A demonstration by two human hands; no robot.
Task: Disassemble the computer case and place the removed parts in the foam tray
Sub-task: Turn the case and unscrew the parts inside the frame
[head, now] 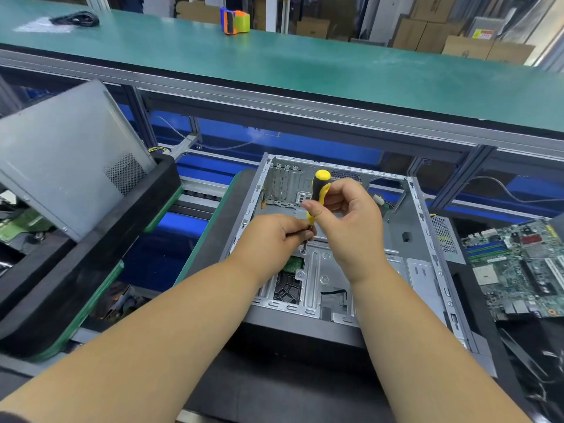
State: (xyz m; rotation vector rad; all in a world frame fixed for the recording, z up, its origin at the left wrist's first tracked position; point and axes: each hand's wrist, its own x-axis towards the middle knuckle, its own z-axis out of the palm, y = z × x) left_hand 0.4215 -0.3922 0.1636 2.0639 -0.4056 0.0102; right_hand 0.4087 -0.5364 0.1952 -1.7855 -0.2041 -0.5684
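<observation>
Right grip [345,209] holds screwdriver [319,190] upright; left grip [274,236] pinches its shaft.

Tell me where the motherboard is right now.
In the head view, the motherboard lies at the right edge, outside the open computer case, right of it.

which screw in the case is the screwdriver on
The upper screw, under the screwdriver tip beside the left hand; the other screw sits lower, untouched.
</observation>
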